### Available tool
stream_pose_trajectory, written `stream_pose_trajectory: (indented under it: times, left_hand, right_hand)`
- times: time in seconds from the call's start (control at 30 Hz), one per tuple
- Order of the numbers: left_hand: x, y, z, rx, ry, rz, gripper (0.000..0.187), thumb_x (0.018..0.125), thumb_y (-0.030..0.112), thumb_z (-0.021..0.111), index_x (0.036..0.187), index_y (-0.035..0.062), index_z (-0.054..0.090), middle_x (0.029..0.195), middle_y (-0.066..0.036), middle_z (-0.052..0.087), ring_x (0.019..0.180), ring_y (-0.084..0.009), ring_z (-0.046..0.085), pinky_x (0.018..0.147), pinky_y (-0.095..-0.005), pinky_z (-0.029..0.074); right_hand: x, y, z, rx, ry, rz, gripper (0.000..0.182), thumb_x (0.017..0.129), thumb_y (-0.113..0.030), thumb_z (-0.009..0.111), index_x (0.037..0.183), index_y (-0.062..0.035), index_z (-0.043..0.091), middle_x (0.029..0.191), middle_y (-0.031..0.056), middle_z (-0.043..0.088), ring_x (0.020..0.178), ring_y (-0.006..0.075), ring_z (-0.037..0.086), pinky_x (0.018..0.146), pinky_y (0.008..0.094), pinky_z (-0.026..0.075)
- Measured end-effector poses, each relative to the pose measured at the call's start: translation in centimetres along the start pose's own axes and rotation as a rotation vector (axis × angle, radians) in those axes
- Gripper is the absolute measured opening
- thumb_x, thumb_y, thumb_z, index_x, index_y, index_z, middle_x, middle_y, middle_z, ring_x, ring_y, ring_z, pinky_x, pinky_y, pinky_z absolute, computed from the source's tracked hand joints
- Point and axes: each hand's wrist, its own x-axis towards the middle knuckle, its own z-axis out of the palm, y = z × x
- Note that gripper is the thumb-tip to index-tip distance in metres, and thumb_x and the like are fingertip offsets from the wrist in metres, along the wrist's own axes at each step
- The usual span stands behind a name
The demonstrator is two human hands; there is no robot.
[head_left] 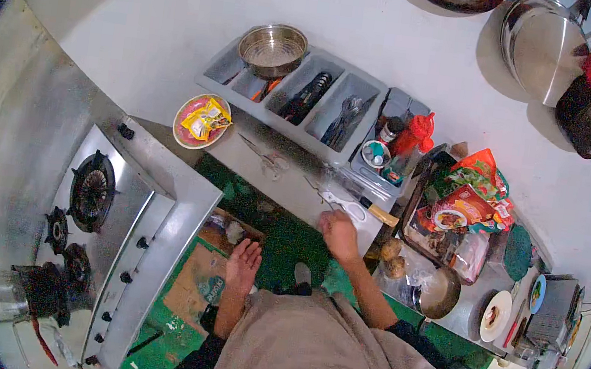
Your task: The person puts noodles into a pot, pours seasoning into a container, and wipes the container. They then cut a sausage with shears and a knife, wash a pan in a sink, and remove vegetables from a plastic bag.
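My left hand [244,265] is held palm up above the floor, fingers stretched out, with nothing in it. At the counter's front edge, my right hand [339,236] has its fingers curled together; whether they hold anything is hidden. Just beyond those fingers lies a pair of white-handled scissors [347,205]. To their right is a knife with a wooden handle [383,214]. Farther left on the counter lies another pair of scissors [269,160]. A pink bowl [182,135] with yellow packets [204,120] stands at the counter's left end.
A grey cutlery tray [285,120] with a steel strainer [273,47] on it lines the wall. A red squeeze bottle [419,129] and a tray of food packets [464,205] stand to the right. At left is a gas stove [132,201]; a cardboard box [193,283] sits below.
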Motion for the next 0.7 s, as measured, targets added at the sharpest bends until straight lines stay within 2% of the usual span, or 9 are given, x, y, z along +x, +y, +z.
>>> stream_pose_trajectory:
  times: [0.13, 0.27, 0.3, 0.37, 0.4, 0.47, 0.57, 0.63, 0.7]
  left_hand:
    - [-5.9, 5.6, 4.8, 0.552, -0.196, 0.25, 0.062, 0.088, 0.032, 0.058, 0.138, 0.0066, 0.032, 0.105, -0.01, 0.061, 0.089, -0.0166, 0.058, 0.081, -0.0335, 0.046]
    - [-16.4, 18.7, 10.8, 0.901, -0.105, 1.346, 0.038, 0.085, 0.02, 0.057, 0.117, 0.0059, 0.043, 0.097, -0.009, 0.059, 0.081, -0.0187, 0.057, 0.074, -0.0317, 0.047]
    - [-20.3, 21.5, 9.4, 1.017, 0.172, 1.805, 0.032, 0.084, 0.017, 0.056, 0.112, 0.0057, 0.046, 0.095, -0.009, 0.059, 0.079, -0.0192, 0.057, 0.072, -0.0312, 0.047]
    - [-26.2, 25.0, 5.7, 1.086, 1.27, 2.429, 0.02, 0.082, 0.011, 0.056, 0.101, 0.0054, 0.051, 0.092, -0.009, 0.058, 0.075, -0.0202, 0.056, 0.069, -0.0303, 0.048]
    - [-27.8, 25.2, 4.1, 0.998, 1.64, 2.439, 0.014, 0.082, 0.008, 0.055, 0.095, 0.0052, 0.054, 0.09, -0.008, 0.058, 0.073, -0.0208, 0.056, 0.067, -0.0298, 0.048]
    - [-26.9, 22.3, 4.8, 0.787, 1.014, 2.306, 0.009, 0.081, 0.006, 0.054, 0.09, 0.0061, 0.055, 0.089, -0.009, 0.057, 0.078, -0.0209, 0.054, 0.069, -0.0293, 0.047]
    - [-14.4, 11.8, 4.5, 0.872, -0.057, 1.395, 0.005, 0.081, 0.006, 0.056, 0.086, 0.0053, 0.053, 0.098, -0.011, 0.056, 0.093, -0.0223, 0.054, 0.081, -0.0331, 0.045]
    - [-10.0, 5.4, -0.3, 0.92, -0.338, 1.017, 0.004, 0.082, 0.006, 0.056, 0.083, 0.0054, 0.052, 0.104, -0.012, 0.056, 0.1, -0.024, 0.053, 0.09, -0.0369, 0.042]
    - [-11.5, 1.1, -2.3, 1.0, -0.377, 0.864, 0.003, 0.083, 0.004, 0.055, 0.08, 0.0051, 0.054, 0.109, -0.013, 0.056, 0.103, -0.0241, 0.053, 0.093, -0.0374, 0.041]
  right_hand:
    - [-0.8, -3.7, 0.3, 0.087, -0.074, -0.112, 0.017, 0.084, -0.017, 0.055, 0.096, -0.0056, 0.061, 0.089, 0.0164, 0.061, 0.089, 0.0358, 0.057, 0.081, 0.0454, 0.046]
    - [-1.1, -7.7, -1.6, 0.062, -0.155, -0.064, 0.02, 0.084, -0.017, 0.056, 0.1, -0.0069, 0.062, 0.093, 0.015, 0.061, 0.089, 0.0345, 0.057, 0.079, 0.0441, 0.047]
    - [-2.6, -8.8, -1.0, 0.062, -0.197, -0.018, 0.021, 0.085, -0.017, 0.057, 0.102, -0.0074, 0.062, 0.095, 0.0146, 0.061, 0.089, 0.0345, 0.057, 0.079, 0.0436, 0.047]
    - [-5.0, -8.7, 1.8, 0.079, -0.067, -0.129, 0.022, 0.084, -0.016, 0.057, 0.104, -0.008, 0.062, 0.096, 0.0144, 0.061, 0.09, 0.0339, 0.057, 0.079, 0.0425, 0.048]
    - [-6.4, -9.2, 2.1, 0.094, -0.091, -0.142, 0.023, 0.084, -0.015, 0.056, 0.105, -0.008, 0.062, 0.095, 0.0147, 0.061, 0.09, 0.034, 0.058, 0.078, 0.0423, 0.049]
    - [-9.1, -10.1, 1.6, 0.122, -0.085, -0.095, 0.024, 0.084, -0.015, 0.056, 0.106, -0.0079, 0.062, 0.095, 0.015, 0.061, 0.091, 0.0339, 0.058, 0.079, 0.042, 0.049]
    - [-11.8, -10.4, -0.9, 0.071, -0.089, -0.034, 0.026, 0.084, -0.015, 0.056, 0.108, -0.0076, 0.061, 0.095, 0.0154, 0.062, 0.093, 0.0339, 0.058, 0.081, 0.0419, 0.048]
    - [-14.7, -10.5, -3.8, 0.033, -0.14, 0.014, 0.027, 0.084, -0.016, 0.056, 0.109, -0.0082, 0.061, 0.096, 0.0152, 0.062, 0.094, 0.0337, 0.058, 0.081, 0.0426, 0.048]
    - [-17.1, -11.0, -7.5, 0.031, -0.195, 0.078, 0.027, 0.084, -0.018, 0.057, 0.109, -0.0096, 0.061, 0.097, 0.0146, 0.063, 0.095, 0.0334, 0.059, 0.08, 0.0439, 0.049]
